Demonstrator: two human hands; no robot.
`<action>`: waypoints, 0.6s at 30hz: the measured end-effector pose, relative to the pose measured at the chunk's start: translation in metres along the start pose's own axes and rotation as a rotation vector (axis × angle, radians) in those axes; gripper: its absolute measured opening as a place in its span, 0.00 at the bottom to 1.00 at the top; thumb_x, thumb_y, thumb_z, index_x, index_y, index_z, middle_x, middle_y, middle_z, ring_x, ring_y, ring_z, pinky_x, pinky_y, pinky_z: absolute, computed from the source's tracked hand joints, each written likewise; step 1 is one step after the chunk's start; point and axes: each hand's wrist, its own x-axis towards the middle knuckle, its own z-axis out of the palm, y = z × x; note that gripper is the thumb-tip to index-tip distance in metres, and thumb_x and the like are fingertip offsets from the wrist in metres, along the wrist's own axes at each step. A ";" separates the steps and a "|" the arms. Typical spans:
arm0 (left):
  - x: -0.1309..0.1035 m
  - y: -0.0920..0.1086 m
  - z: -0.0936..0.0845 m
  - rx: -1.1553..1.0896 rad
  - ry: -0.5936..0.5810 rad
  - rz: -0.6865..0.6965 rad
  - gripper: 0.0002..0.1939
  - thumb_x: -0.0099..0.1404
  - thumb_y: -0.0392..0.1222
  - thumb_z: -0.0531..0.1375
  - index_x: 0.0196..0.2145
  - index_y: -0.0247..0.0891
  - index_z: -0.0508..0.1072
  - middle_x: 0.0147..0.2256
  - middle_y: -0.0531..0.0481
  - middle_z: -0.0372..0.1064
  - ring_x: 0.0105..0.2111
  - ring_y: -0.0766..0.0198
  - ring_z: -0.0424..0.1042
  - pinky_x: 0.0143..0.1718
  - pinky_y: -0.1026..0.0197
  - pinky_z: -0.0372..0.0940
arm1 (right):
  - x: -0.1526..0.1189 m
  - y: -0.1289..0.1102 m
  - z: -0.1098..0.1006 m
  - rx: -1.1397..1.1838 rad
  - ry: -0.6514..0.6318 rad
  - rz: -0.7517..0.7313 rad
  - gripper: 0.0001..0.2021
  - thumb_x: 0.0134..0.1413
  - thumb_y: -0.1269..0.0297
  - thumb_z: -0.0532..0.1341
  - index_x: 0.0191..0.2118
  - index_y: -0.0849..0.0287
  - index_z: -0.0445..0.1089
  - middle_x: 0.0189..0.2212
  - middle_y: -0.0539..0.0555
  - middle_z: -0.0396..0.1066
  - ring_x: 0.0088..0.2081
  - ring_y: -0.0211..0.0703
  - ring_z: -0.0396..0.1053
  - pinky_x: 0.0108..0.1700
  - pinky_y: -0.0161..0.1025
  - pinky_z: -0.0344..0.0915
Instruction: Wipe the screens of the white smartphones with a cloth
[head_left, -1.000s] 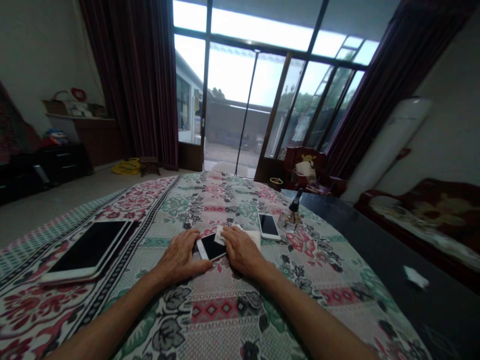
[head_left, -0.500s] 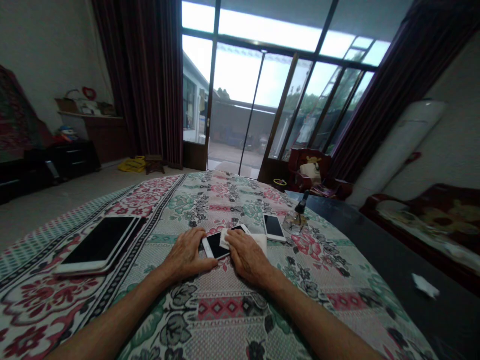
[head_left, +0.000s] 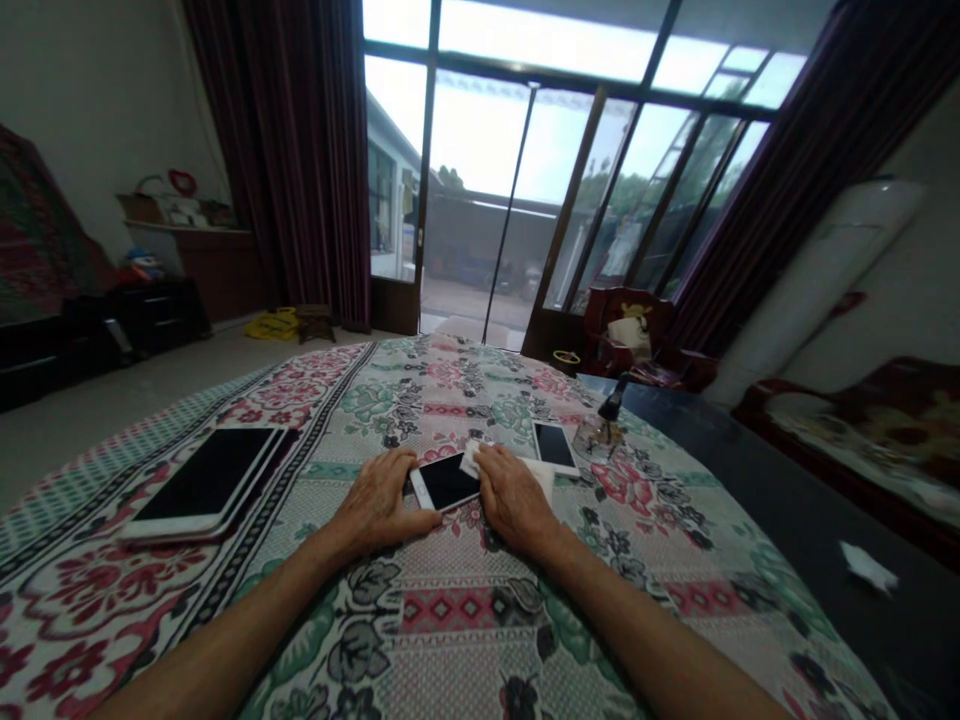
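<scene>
left hand [head_left: 381, 498]: thumb and fingers parted, gripping phone [head_left: 446, 482] at left end
right hand [head_left: 519, 502]: fingers bent over tissue [head_left: 470, 459] — blocks phone's right end
phone: flat on tablecloth [head_left: 469, 560]
second phone [head_left: 553, 446]: beyond right hand, beside clear bottle [head_left: 597, 437]
tablets [head_left: 206, 478]: stacked, left

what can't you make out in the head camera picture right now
All in the head view:
- The right end of the held phone: hidden by the right hand.
- Part of the white cloth or tissue: under that hand's fingers.
- What lies beneath the upper tablet: mostly covered by it.
- The small white item at far right: too blurred to identify.
</scene>
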 end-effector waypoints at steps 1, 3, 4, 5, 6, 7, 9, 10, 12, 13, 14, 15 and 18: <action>0.000 0.000 0.000 0.000 -0.004 0.000 0.29 0.49 0.53 0.63 0.47 0.40 0.65 0.50 0.42 0.66 0.51 0.47 0.65 0.54 0.46 0.59 | -0.001 0.000 0.000 -0.011 0.007 0.024 0.17 0.61 0.74 0.50 0.52 0.65 0.68 0.55 0.64 0.67 0.58 0.51 0.60 0.60 0.52 0.58; 0.000 0.000 0.000 0.002 -0.006 -0.006 0.29 0.49 0.53 0.63 0.47 0.40 0.65 0.50 0.42 0.66 0.52 0.47 0.65 0.54 0.45 0.59 | -0.002 0.000 -0.001 -0.025 0.013 0.059 0.16 0.62 0.73 0.49 0.51 0.65 0.68 0.55 0.65 0.67 0.57 0.51 0.61 0.60 0.53 0.58; 0.000 0.000 0.000 0.004 -0.007 -0.011 0.29 0.49 0.53 0.63 0.46 0.39 0.65 0.50 0.42 0.66 0.52 0.46 0.65 0.54 0.45 0.59 | -0.002 -0.002 -0.002 -0.025 0.009 0.066 0.16 0.62 0.73 0.49 0.50 0.65 0.68 0.54 0.65 0.67 0.57 0.51 0.61 0.59 0.52 0.59; 0.000 0.000 0.000 0.005 -0.009 -0.015 0.29 0.48 0.53 0.64 0.46 0.39 0.65 0.49 0.42 0.66 0.52 0.46 0.65 0.54 0.45 0.59 | -0.003 -0.004 -0.004 -0.019 0.000 0.061 0.16 0.62 0.74 0.49 0.49 0.64 0.69 0.53 0.64 0.68 0.56 0.51 0.62 0.59 0.52 0.60; 0.000 0.000 0.000 0.005 -0.010 -0.016 0.29 0.48 0.53 0.64 0.46 0.39 0.65 0.49 0.42 0.67 0.52 0.46 0.65 0.54 0.45 0.59 | -0.004 -0.007 -0.006 -0.007 -0.010 0.044 0.15 0.61 0.74 0.49 0.49 0.64 0.69 0.53 0.64 0.68 0.55 0.50 0.63 0.58 0.51 0.60; 0.000 0.000 0.000 0.004 -0.007 -0.016 0.29 0.48 0.54 0.64 0.45 0.39 0.65 0.48 0.42 0.67 0.51 0.46 0.65 0.54 0.45 0.59 | -0.005 -0.010 -0.007 0.009 -0.020 0.015 0.16 0.61 0.74 0.49 0.49 0.63 0.69 0.53 0.63 0.68 0.55 0.50 0.63 0.58 0.51 0.60; 0.000 0.000 0.000 0.004 0.003 -0.010 0.29 0.48 0.53 0.64 0.45 0.40 0.65 0.48 0.42 0.67 0.51 0.46 0.65 0.54 0.45 0.59 | -0.008 -0.018 -0.010 0.045 -0.042 -0.065 0.16 0.61 0.74 0.49 0.49 0.63 0.69 0.53 0.62 0.68 0.55 0.49 0.63 0.59 0.50 0.60; 0.000 0.000 0.000 0.005 0.010 -0.006 0.28 0.48 0.53 0.64 0.45 0.40 0.65 0.48 0.42 0.67 0.51 0.46 0.66 0.54 0.45 0.59 | -0.009 -0.022 -0.011 0.064 -0.056 -0.107 0.16 0.61 0.74 0.49 0.50 0.63 0.68 0.54 0.62 0.68 0.56 0.49 0.62 0.59 0.50 0.60; 0.000 0.000 0.001 0.009 0.016 -0.001 0.27 0.48 0.52 0.64 0.45 0.40 0.65 0.47 0.43 0.67 0.51 0.46 0.66 0.54 0.45 0.59 | -0.012 -0.031 -0.012 0.098 -0.092 -0.186 0.16 0.62 0.72 0.49 0.52 0.63 0.67 0.55 0.61 0.67 0.57 0.48 0.61 0.59 0.49 0.59; 0.000 0.000 0.001 0.011 0.014 0.000 0.27 0.49 0.52 0.64 0.45 0.40 0.65 0.47 0.43 0.68 0.51 0.46 0.66 0.54 0.45 0.60 | -0.012 -0.034 -0.012 0.113 -0.111 -0.217 0.16 0.62 0.72 0.49 0.52 0.63 0.67 0.55 0.61 0.67 0.57 0.48 0.61 0.60 0.49 0.58; -0.001 -0.001 0.001 0.010 0.013 0.000 0.26 0.49 0.52 0.63 0.45 0.40 0.65 0.47 0.43 0.68 0.51 0.46 0.66 0.54 0.45 0.60 | -0.013 -0.037 -0.011 0.125 -0.125 -0.236 0.17 0.62 0.71 0.49 0.53 0.63 0.66 0.56 0.60 0.66 0.58 0.48 0.60 0.60 0.49 0.58; -0.001 -0.001 0.002 0.008 0.015 0.000 0.26 0.49 0.52 0.63 0.45 0.41 0.65 0.47 0.43 0.68 0.51 0.46 0.66 0.54 0.46 0.60 | -0.013 -0.039 -0.010 0.134 -0.134 -0.247 0.17 0.62 0.71 0.49 0.53 0.62 0.66 0.56 0.60 0.66 0.58 0.47 0.60 0.60 0.49 0.58; -0.001 -0.001 0.002 -0.001 0.024 0.006 0.27 0.49 0.52 0.63 0.46 0.42 0.65 0.49 0.43 0.67 0.52 0.46 0.66 0.55 0.45 0.59 | -0.010 -0.038 -0.008 0.143 -0.130 -0.232 0.17 0.62 0.71 0.49 0.53 0.62 0.66 0.56 0.60 0.66 0.57 0.47 0.60 0.59 0.49 0.58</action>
